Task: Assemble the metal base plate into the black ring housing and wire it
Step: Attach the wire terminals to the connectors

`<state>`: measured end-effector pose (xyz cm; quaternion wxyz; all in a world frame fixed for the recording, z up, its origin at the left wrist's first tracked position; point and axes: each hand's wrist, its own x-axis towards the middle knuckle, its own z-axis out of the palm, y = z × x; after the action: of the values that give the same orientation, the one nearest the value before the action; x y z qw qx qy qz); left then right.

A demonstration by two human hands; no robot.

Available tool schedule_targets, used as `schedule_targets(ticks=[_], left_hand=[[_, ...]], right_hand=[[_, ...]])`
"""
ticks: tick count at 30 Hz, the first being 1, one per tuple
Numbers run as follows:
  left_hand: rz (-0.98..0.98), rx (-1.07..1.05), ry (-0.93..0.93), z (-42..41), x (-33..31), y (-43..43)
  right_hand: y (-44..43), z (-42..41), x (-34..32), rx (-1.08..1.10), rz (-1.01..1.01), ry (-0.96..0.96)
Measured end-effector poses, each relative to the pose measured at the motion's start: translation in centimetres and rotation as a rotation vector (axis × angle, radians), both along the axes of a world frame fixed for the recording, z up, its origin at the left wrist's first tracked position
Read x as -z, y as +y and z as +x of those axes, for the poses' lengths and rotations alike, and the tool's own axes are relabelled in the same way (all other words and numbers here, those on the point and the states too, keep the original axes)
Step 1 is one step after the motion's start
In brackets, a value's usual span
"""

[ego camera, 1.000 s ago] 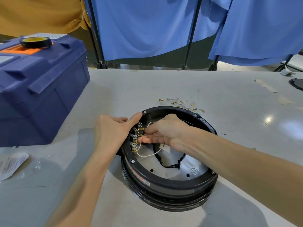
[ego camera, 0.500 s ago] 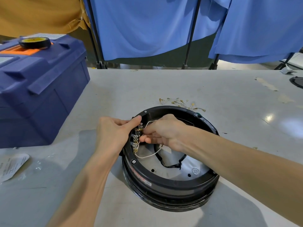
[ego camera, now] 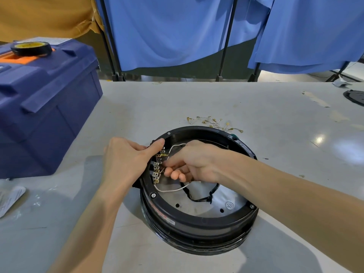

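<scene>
The black ring housing [ego camera: 197, 219] lies flat on the grey table, with the metal base plate [ego camera: 199, 208] seated inside it. A column of metal terminals [ego camera: 157, 166] runs along its inner left wall. My left hand [ego camera: 126, 160] grips the housing's left rim, thumb on top of the edge. My right hand [ego camera: 194, 160] reaches inside, fingertips pinching a wire end against the terminals. A white wire [ego camera: 171, 189] loops below the terminals, and a black wire [ego camera: 199, 198] lies on the plate.
A blue toolbox [ego camera: 43, 103] stands at the left with a roll of black tape [ego camera: 31, 48] on its lid. Several loose terminal wires [ego camera: 214, 123] lie behind the housing. A paper slip [ego camera: 9, 198] lies at the left edge. Blue curtains hang behind the table.
My right hand has shifted slightly lower along the terminal column. My left hand stays on the rim and the housing has not moved.
</scene>
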<state>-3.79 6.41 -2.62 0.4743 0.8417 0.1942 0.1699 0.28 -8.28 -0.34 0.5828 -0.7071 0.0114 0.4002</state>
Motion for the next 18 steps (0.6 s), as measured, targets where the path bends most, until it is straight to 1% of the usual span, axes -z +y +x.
schedule_targets(ticks=[3, 5, 10, 14, 18], left_hand=[[-0.029, 0.033, 0.029, -0.16, -0.27, 0.37], [-0.008, 0.037, 0.05, -0.24, -0.34, 0.55], [0.168, 0.002, 0.091, -0.41, -0.37, 0.77], [0.31, -0.055, 0.075, -0.48, -0.5, 0.56], [0.282, -0.013, 0.08, -0.35, -0.58, 0.33]], right_hand=[[-0.22, 0.02, -0.15, -0.019, -0.023, -0.012], [-0.31, -0.03, -0.24, -0.03, -0.024, -0.011], [-0.36, -0.13, -0.17, -0.027, 0.0, -0.012], [-0.41, -0.31, -0.13, -0.029, -0.004, -0.045], [-0.57, -0.35, -0.18, -0.037, -0.001, -0.057]])
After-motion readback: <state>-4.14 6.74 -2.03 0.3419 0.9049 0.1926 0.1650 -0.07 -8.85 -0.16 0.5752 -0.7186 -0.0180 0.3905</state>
